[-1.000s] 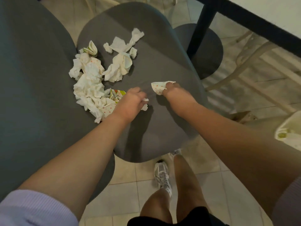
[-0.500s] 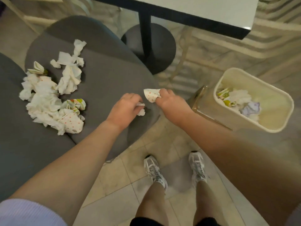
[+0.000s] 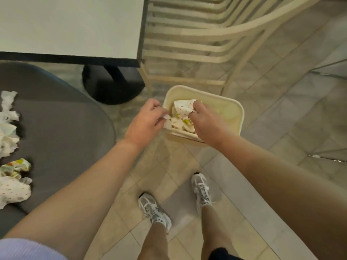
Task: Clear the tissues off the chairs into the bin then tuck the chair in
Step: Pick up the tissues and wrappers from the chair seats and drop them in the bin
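Note:
A cream bin (image 3: 238,111) stands on the tiled floor and holds crumpled tissues (image 3: 181,122). Over its opening, my right hand (image 3: 205,121) pinches a white tissue with red dots (image 3: 184,107). At the bin's left rim, my left hand (image 3: 147,120) grips a small white tissue scrap (image 3: 167,123). The grey chair seat (image 3: 62,128) lies at the left. On it lie several more tissues: white ones (image 3: 8,117), a patterned one (image 3: 15,166) and a dotted one (image 3: 13,190).
A white table with a black edge (image 3: 75,25) stands above the chair, its black pedestal base (image 3: 110,87) on the floor. A cream slatted chair (image 3: 197,42) sits behind the bin. My feet in grey sneakers (image 3: 155,211) stand on the tiles.
Both hands have carried their tissues from the chair's edge to the right, over the bin. The view has swung right, so the chair now sits at the left edge.

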